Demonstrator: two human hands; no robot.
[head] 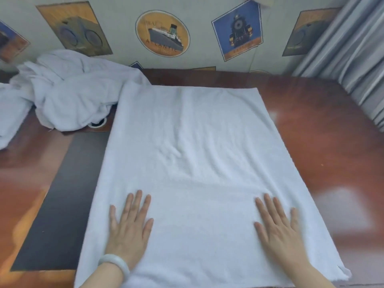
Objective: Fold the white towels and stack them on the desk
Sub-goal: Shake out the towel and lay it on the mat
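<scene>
A white towel (193,146) lies spread flat over the middle of the reddish-brown desk (324,129), reaching from near the wall to the front edge. My left hand (129,227), with a pale bangle on its wrist, rests palm down with straight fingers on the towel's near left part. On the near right part my right hand (279,227) lies flat in the same way. A heap of crumpled white towels (68,94) sits at the desk's back left, touching the spread towel's far left corner.
A dark mat (62,194) lies on the desk left of the spread towel. A round cable grommet (97,123) peeks out under the heap. Grey curtains (353,55) hang at the right. The wall behind carries ship and train pictures.
</scene>
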